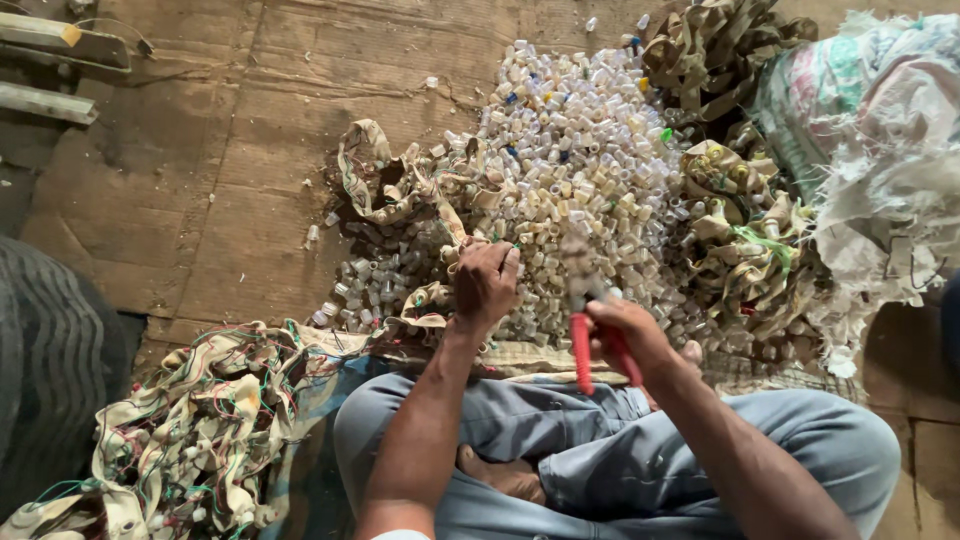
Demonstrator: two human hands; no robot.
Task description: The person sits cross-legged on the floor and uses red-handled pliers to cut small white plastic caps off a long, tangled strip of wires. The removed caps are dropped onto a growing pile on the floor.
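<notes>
Our left hand (486,282) rests curled on the pile of small plastic caps (575,170); our right hand (622,328) grips red-handled pliers (590,330) at its near edge. Left of the pile lies tangled strap and wire (200,430); a torn sack (875,150) crowds its right side.

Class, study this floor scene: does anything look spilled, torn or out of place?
Yes. A few small pale plastic caps lie stray on the brown cardboard floor, apart from the big heap of caps. The white woven sack at the right edge is frayed and torn.
</notes>
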